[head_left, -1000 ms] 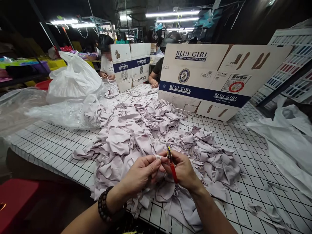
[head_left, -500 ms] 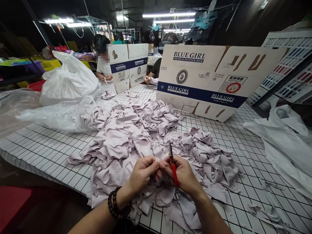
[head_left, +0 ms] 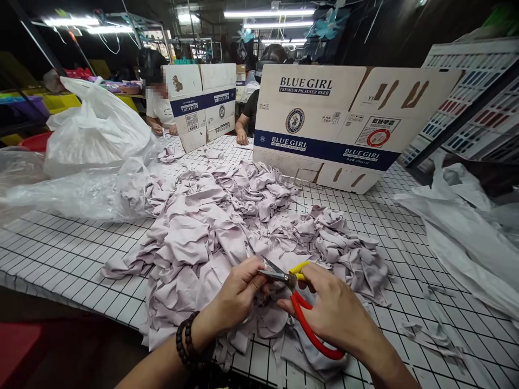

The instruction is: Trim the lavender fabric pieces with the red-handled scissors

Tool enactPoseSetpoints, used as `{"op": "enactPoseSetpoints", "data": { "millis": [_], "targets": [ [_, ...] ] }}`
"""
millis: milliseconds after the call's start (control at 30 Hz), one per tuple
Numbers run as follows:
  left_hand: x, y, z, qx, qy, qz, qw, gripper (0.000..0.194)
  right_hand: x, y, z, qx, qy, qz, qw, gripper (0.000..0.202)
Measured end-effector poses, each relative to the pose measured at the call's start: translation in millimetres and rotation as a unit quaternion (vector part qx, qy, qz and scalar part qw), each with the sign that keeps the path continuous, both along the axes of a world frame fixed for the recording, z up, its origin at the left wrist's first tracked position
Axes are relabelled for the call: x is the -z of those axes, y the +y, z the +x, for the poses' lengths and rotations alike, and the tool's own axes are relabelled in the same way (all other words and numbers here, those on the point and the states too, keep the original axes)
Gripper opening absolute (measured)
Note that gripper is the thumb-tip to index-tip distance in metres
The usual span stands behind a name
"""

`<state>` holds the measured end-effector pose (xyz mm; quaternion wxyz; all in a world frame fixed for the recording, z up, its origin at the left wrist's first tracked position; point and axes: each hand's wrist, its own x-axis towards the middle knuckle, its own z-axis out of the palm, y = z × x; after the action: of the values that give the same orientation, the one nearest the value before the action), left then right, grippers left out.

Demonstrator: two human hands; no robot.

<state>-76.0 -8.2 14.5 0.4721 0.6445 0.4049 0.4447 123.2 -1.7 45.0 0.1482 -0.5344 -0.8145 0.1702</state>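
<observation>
My right hand (head_left: 330, 302) grips a pair of scissors (head_left: 292, 282) with one red and one yellow handle. Their blades are parted and point left, with the tips right at the fingers of my left hand (head_left: 239, 289). That hand is closed in a pinch on a piece of thin pale mauve fabric, mostly hidden by the fingers; dark beads circle the wrist. Both hands are over the near side of a large heap of pale mauve fabric pieces (head_left: 190, 216), crumpled and overlapping on the grid-patterned table (head_left: 73, 254).
Printed cardboard sheets (head_left: 320, 108) stand upright across the table. Behind them two people work, one person's hand (head_left: 242, 136) on the tabletop. White plastic bags (head_left: 93, 129) lie left, another white bag (head_left: 466, 227) right. Fabric scraps (head_left: 433, 337) lie near right; a white plastic crate (head_left: 482, 92) stands beyond.
My right hand has turned the scissors from upright, tucked in the palm, to pointing left with blades parted. It has moved away from my left fingers. The view has shifted slightly right.
</observation>
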Motion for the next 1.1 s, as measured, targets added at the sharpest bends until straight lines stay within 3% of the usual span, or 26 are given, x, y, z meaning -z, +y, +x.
{"op": "enactPoseSetpoints", "data": {
  "millis": [333,700,1100],
  "targets": [
    [-0.1,-1,-3,0.008,-0.004,0.003,1.0,0.032,-0.2,-1,-1,-0.011,-0.001,-0.002,1.0,0.019],
    [-0.6,-2,-3,0.018,-0.025,-0.02,0.999,0.039,6.1,0,2,-0.024,-0.008,-0.002,1.0,0.027],
    [0.6,-3,-4,0.035,-0.059,-0.06,0.996,0.037,13.2,0,5,-0.025,0.007,0.063,0.998,0.033]
  ]
}}
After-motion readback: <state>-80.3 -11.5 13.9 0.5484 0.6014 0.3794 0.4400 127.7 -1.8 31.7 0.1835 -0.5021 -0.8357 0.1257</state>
